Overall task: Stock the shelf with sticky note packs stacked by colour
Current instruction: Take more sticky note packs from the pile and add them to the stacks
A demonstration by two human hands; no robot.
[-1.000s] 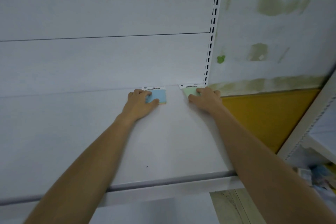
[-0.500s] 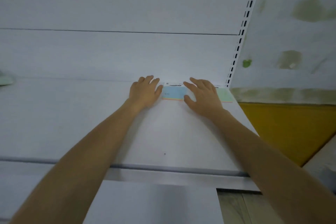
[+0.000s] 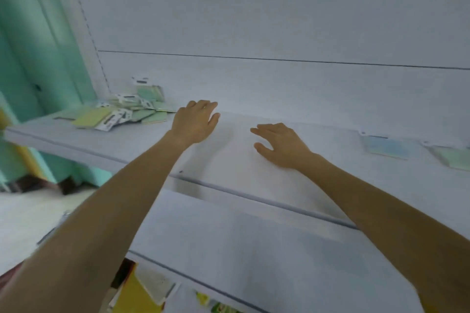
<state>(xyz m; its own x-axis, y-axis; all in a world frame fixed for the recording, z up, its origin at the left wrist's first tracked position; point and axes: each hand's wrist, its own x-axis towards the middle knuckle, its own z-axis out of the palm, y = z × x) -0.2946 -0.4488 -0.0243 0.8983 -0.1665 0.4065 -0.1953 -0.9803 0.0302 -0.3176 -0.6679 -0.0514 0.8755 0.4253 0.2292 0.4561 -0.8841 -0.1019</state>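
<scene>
Nothing legible anywhere. Only dark marks on the white headers point(image 3: 111, 121) of the heaped packs point(image 3: 152, 117) at the left, too blurred to read. Likewise on the blue pack point(image 3: 386, 148) and the green pack point(image 3: 452, 159) at the right: pale tabs along the far edges, no letters or numbers to make out.

The left hand point(image 3: 195, 122) and right hand point(image 3: 279, 145) have come off the blue pack point(image 3: 386, 147) and green pack point(image 3: 452, 157).
</scene>
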